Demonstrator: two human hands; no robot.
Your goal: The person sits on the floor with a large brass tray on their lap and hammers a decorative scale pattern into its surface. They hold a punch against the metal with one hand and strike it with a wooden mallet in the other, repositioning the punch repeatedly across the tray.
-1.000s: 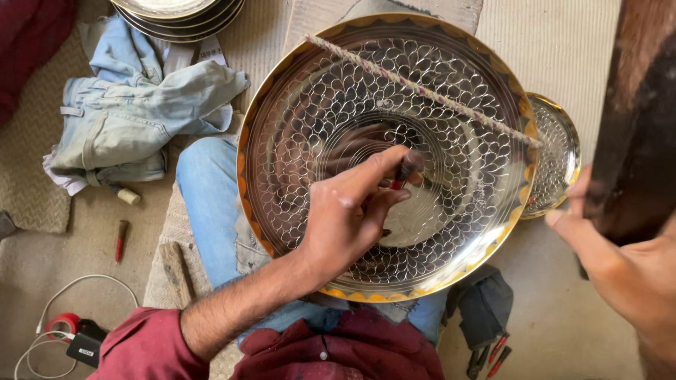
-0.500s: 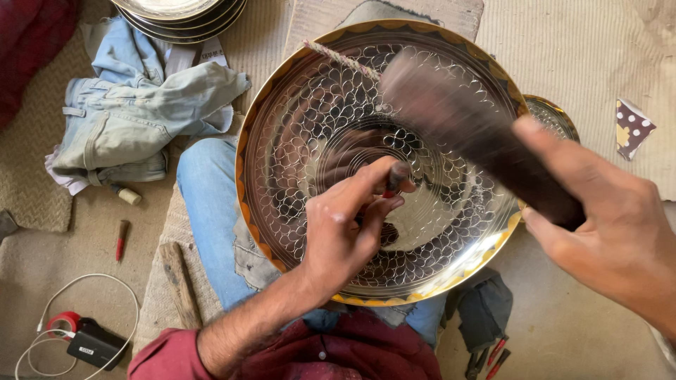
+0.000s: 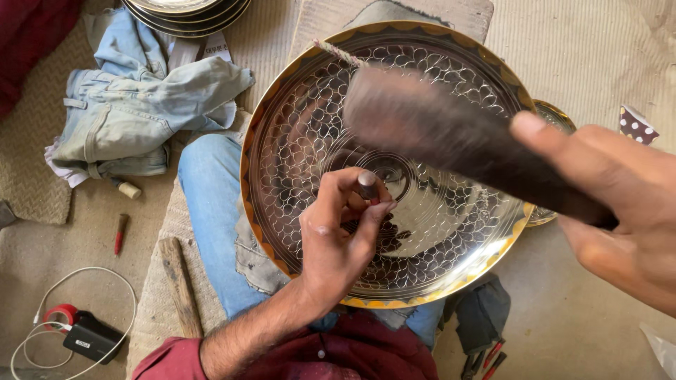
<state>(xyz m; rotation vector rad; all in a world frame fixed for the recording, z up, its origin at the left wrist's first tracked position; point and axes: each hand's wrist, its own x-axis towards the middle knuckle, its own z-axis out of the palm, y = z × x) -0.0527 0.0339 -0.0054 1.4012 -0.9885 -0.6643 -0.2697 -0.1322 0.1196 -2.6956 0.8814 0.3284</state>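
A large round metal tray (image 3: 296,162) with an engraved scale pattern and a gold rim rests on my lap. My left hand (image 3: 338,239) pinches a short metal punch (image 3: 367,185) upright against the tray near its middle. My right hand (image 3: 620,211) grips a dark wooden mallet (image 3: 451,141), blurred, held over the tray just right of the punch. A twisted cord (image 3: 334,51) runs across the tray's upper part, partly hidden by the mallet.
A crumpled denim cloth (image 3: 134,112) lies left of the tray, and stacked metal plates (image 3: 186,8) sit at the top. A wooden stick (image 3: 179,285), a red-handled tool (image 3: 120,232), and a black charger with white cable (image 3: 88,338) lie on the floor at lower left. Another tray's edge (image 3: 556,116) shows at right.
My right hand has swung the mallet in from the far right and brought it over the tray toward the punch. My left hand stays on the punch.
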